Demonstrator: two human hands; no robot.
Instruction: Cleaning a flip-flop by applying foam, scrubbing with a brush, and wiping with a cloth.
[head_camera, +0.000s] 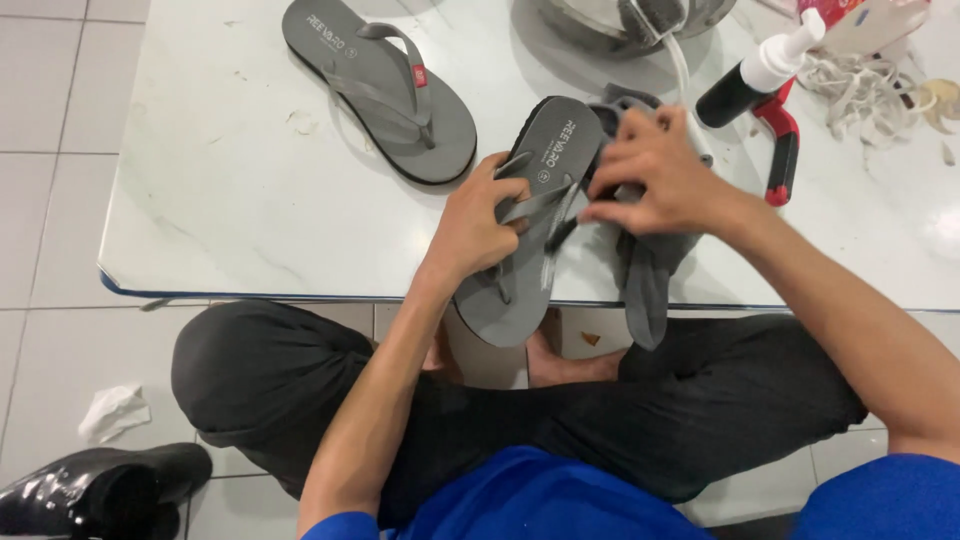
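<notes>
Left hand (478, 222) grips the grey flip-flop (535, 220) by its straps; right hand (655, 170), just beside, pinches a grey cloth (648, 275) against it.

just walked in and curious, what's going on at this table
A seated person holds a grey flip-flop over the table edge, the left hand gripping its straps. The right hand presses a grey cloth against it. A second flip-flop lies on the table; a pump bottle lies nearby.
</notes>
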